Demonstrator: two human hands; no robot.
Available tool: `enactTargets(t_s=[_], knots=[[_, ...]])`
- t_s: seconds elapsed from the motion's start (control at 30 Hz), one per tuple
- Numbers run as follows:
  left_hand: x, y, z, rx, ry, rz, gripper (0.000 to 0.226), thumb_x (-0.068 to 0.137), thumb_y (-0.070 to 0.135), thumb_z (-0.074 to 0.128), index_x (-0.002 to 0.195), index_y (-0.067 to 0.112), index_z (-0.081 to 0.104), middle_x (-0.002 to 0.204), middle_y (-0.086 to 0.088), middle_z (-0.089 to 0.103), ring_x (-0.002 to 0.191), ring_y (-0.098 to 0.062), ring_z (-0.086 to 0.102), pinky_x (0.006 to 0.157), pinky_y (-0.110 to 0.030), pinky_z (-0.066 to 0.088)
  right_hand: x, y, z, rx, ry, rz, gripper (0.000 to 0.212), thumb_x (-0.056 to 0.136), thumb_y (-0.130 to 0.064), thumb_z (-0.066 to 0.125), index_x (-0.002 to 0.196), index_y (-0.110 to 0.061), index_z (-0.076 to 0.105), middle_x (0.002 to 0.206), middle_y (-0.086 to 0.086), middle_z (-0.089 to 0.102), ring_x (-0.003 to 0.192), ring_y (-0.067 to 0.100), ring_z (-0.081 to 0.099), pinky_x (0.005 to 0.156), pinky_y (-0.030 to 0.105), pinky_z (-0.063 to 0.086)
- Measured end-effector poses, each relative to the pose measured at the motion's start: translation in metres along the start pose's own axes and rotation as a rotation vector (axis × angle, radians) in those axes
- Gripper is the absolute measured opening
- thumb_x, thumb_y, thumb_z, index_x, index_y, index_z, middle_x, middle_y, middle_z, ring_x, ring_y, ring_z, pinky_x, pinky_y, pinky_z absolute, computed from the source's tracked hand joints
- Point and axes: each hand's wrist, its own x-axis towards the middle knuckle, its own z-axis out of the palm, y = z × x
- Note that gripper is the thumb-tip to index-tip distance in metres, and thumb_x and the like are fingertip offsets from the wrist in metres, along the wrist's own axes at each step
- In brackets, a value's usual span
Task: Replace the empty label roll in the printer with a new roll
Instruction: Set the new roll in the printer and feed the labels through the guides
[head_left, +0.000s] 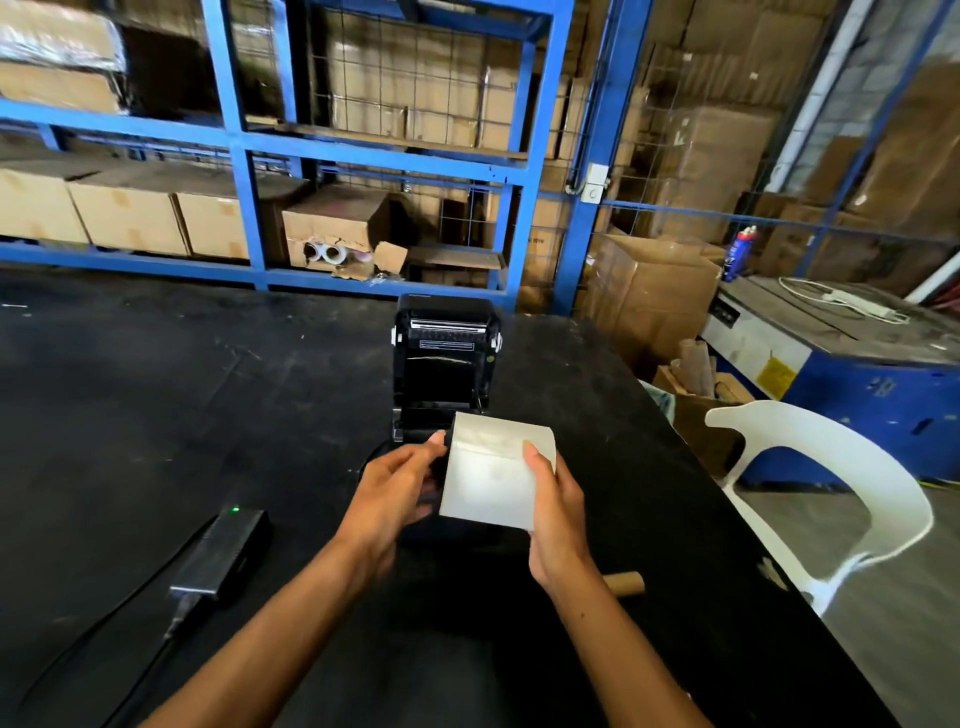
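A black label printer stands on the black table with its lid swung up and back. Just in front of its open bay I hold a white label roll. My left hand grips the roll's left end. My right hand grips its right side, thumb on top of the paper. A bare brown cardboard core lies on the table behind my right forearm. The inside of the printer bay is mostly hidden by the roll.
A black power brick with a green light and its cable lies at the left. A white plastic chair stands off the table's right edge. Blue shelving with cardboard boxes runs behind the table.
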Motion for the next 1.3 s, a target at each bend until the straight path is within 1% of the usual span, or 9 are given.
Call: enactTargets(t_s=[0.13,0.27,0.37,0.53,0.83,1.03,1.1,1.17,1.3], knots=[[0.018,0.007,0.001,-0.006,-0.056,-0.133,0.035,0.084,0.062,0.052,0.100,0.031,0.058,0.100,-0.004,0.065,0.085,-0.027,0.061,0.073,-0.040,0.045,0.021,0.001,0.018,-0.008,-0.024,-0.050,0.045,0.076,-0.040,0.070,0.120,-0.031,0.062,0.096,-0.003,0.076,0.080,0.014,0.074,0.057,0.023,0.057],[0.048,0.008,0.003,-0.091,0.026,-0.142,0.044,0.086,0.055,0.055,0.114,0.022,0.047,0.101,-0.007,0.064,0.088,-0.026,0.065,0.083,-0.049,0.056,0.046,0.007,0.032,-0.044,-0.079,-0.105,0.045,0.078,-0.032,0.072,0.122,-0.033,0.061,0.096,-0.009,0.076,0.082,0.013,0.073,0.058,0.021,0.057],[0.069,0.002,0.003,-0.150,0.074,-0.095,0.043,0.086,0.050,0.059,0.114,0.019,0.049,0.098,-0.006,0.068,0.086,-0.022,0.069,0.073,-0.043,0.061,0.066,0.011,0.042,-0.077,-0.117,-0.122,0.044,0.081,-0.027,0.070,0.122,-0.040,0.058,0.102,-0.009,0.074,0.086,0.010,0.072,0.063,0.020,0.058],[0.104,-0.013,-0.001,-0.161,0.160,-0.074,0.037,0.084,0.050,0.061,0.109,0.024,0.053,0.106,-0.005,0.069,0.098,-0.024,0.068,0.081,-0.047,0.060,0.103,0.014,0.052,-0.220,-0.234,-0.107,0.046,0.082,-0.037,0.066,0.126,-0.044,0.053,0.116,-0.012,0.068,0.094,0.001,0.068,0.072,0.014,0.054],[0.159,-0.032,-0.008,0.037,0.164,-0.030,0.011,0.089,0.044,0.057,0.082,0.036,0.057,0.085,0.005,0.070,0.075,-0.013,0.070,0.073,-0.040,0.060,0.152,0.038,0.053,-0.248,-0.342,-0.017,0.054,0.087,-0.034,0.064,0.137,-0.039,0.044,0.114,-0.010,0.070,0.099,0.007,0.069,0.074,0.019,0.056],[0.169,-0.038,-0.010,0.054,0.206,-0.073,0.013,0.089,0.041,0.060,0.091,0.027,0.061,0.094,-0.004,0.072,0.087,-0.025,0.072,0.082,-0.047,0.059,0.161,0.046,0.049,-0.335,-0.395,0.015,0.063,0.084,-0.046,0.062,0.140,-0.047,0.032,0.129,-0.013,0.060,0.108,0.000,0.063,0.077,0.013,0.052],[0.171,-0.037,-0.009,0.058,0.220,-0.070,0.015,0.089,0.041,0.060,0.093,0.026,0.061,0.091,-0.003,0.072,0.085,-0.023,0.072,0.080,-0.045,0.060,0.166,0.044,0.050,-0.384,-0.407,0.017,0.068,0.080,-0.057,0.060,0.139,-0.053,0.028,0.138,-0.013,0.051,0.117,0.002,0.056,0.089,0.019,0.049],[0.173,-0.038,-0.009,0.057,0.236,-0.059,0.018,0.088,0.040,0.061,0.095,0.024,0.064,0.089,-0.004,0.073,0.082,-0.021,0.071,0.078,-0.043,0.060,0.171,0.043,0.049,-0.434,-0.416,0.018,0.076,0.072,-0.068,0.058,0.138,-0.057,0.023,0.143,-0.011,0.046,0.127,0.009,0.049,0.107,0.036,0.041],[0.178,-0.041,-0.006,0.001,0.237,-0.063,0.023,0.089,0.031,0.063,0.106,0.016,0.070,0.095,-0.012,0.076,0.087,-0.027,0.073,0.080,-0.042,0.059,0.180,0.043,0.048,-0.465,-0.423,0.052,0.082,0.061,-0.076,0.060,0.133,-0.064,0.022,0.148,-0.005,0.041,0.133,0.016,0.043,0.112,0.047,0.034]])
